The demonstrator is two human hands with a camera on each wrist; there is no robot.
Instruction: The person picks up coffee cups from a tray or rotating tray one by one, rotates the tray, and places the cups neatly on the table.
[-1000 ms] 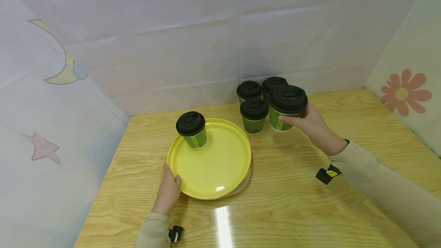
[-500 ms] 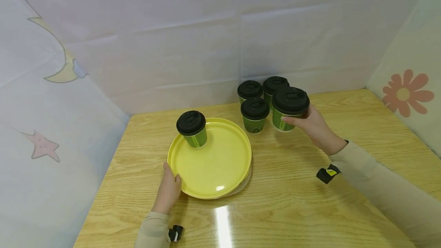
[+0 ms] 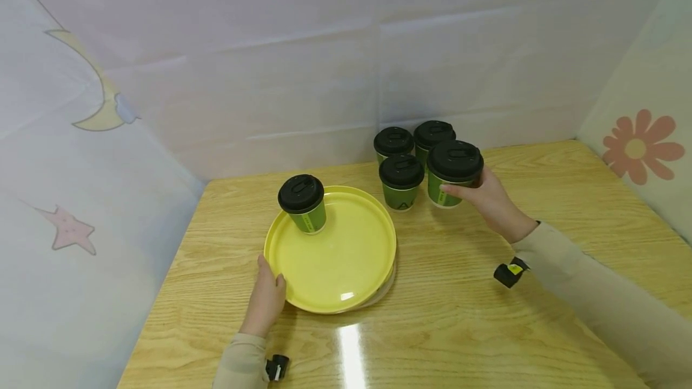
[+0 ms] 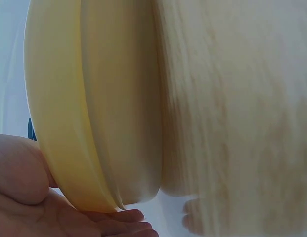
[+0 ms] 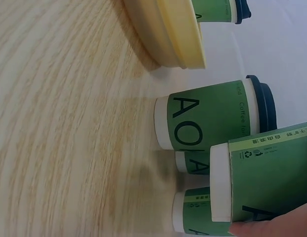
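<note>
My right hand (image 3: 494,203) grips a green paper coffee cup (image 3: 446,189) with a black lid, thumb across its near side. It is held upright beside several similar cups; in the right wrist view the held cup (image 5: 272,173) overlaps two of them. My left hand (image 3: 265,302) touches the near left edge of a round yellow tray (image 3: 346,251). In the left wrist view, its fingers (image 4: 126,216) lie fairly straight along the tray's side wall (image 4: 59,123). One lidded cup (image 3: 308,218) stands on the tray's far left part.
At the back, near the fabric backdrop (image 3: 281,77), stand a front cup (image 3: 400,197), a rear left cup (image 3: 393,140) and a rear right cup (image 3: 434,132). A paler round base (image 4: 126,123) shows under the tray. Everything stands on a wood-grain table (image 3: 459,329).
The held cup has shifted slightly right, then a little lower and nearer, uncovering more of the rear right cup. My left hand and the tray look unchanged.
</note>
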